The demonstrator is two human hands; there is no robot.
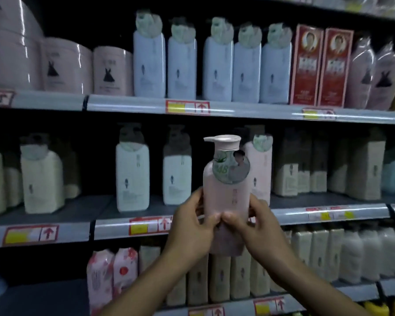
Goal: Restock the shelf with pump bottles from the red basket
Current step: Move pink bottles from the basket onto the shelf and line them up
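I had both my left hand (193, 221) and right hand (252, 222) curled round the pink pump bottle (226, 192), upright before the middle shelf (328, 213), placing step; next probably seat it beside its pink match (261, 169).

The scene is looking dim, light falling from above and in front. Glare is streaking the pink tubs (64, 65) and shelf rail (237, 110). Deep shadow is swallowing the shelf backs. Edges are bowing and smearing; only the held bottle (226, 179) is staying fairly sharp.
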